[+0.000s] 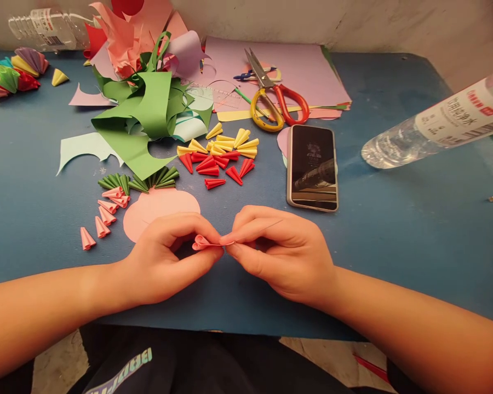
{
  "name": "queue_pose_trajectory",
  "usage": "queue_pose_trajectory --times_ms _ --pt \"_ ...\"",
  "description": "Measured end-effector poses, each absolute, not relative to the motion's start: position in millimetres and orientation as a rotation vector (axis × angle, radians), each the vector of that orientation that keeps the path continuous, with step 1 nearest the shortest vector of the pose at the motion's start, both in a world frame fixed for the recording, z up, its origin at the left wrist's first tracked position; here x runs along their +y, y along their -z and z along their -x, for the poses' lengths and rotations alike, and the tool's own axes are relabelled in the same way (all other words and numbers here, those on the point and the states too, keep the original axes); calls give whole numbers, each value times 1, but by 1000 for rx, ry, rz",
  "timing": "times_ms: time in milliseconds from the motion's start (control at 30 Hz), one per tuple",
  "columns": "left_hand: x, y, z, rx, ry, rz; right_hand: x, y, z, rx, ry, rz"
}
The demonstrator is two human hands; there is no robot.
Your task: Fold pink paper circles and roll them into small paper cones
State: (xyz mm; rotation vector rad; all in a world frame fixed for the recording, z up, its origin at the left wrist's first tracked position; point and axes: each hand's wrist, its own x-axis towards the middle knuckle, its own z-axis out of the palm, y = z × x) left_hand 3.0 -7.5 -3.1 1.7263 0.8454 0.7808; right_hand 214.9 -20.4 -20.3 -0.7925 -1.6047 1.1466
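Observation:
Between the fingertips of both hands is a small pink folded paper piece (201, 242), with rolled loops at its left end. My left hand (168, 260) pinches it near its middle, thumb below and index finger above. At its flat right end, my right hand (281, 254) pinches with thumb and index finger. A thin needle-like sliver (271, 225) shows along the right fingers; I cannot make out exactly what it is. Partly behind my left hand lies a pink scalloped paper shape (162, 210). Left of it are several folded pink cones (107, 215), and above it several dark green cones (160, 179).
Yellow cones (225, 143) and red cones (207, 165) lie mid-table. Green paper scraps (154, 104), scissors (267, 93) and a lilac paper stack (230, 57) are behind. A phone (313, 168) and a water bottle (443, 123) are right; folded coloured pieces (10, 76) sit far left.

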Motion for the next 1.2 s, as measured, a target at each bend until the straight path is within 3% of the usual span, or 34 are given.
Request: queue_pose_trajectory --times_ms 1200 --pt "-12 1 -8 758 -947 -1898 -23 32 -207 -1241 -1472 721"
